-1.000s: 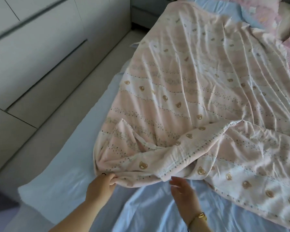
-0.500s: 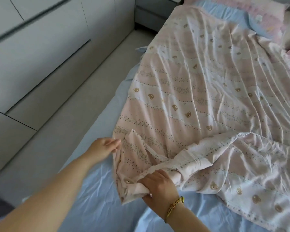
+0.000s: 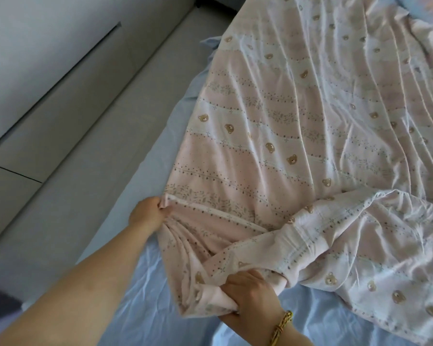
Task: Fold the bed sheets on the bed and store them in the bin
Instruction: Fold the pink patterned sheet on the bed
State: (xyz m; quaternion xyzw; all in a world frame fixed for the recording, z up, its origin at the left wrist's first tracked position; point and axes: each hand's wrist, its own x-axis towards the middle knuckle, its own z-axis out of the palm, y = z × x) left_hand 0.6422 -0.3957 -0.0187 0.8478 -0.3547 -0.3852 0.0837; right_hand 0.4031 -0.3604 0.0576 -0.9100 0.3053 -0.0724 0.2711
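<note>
Pink bear-print bed sheet (image 3: 285, 146) is spread over the bed's blue fitted sheet (image 3: 140, 295), with the near end bunched. The frame cuts off its far and right edges. Left hand (image 3: 148, 213) pinches the hemmed left corner, fingertips hidden in the fold. Right hand (image 3: 250, 293), gold bracelet (image 3: 281, 325) on the wrist, is clamped on a wad of the near edge, fingertips sunk in the fabric. A flap from the right covers the sheet beneath it. Top right corner: blurred blue-pink patch, can't identify. Grey floor (image 3: 110, 171) and pale cabinet fronts (image 3: 35, 71) at left.
</note>
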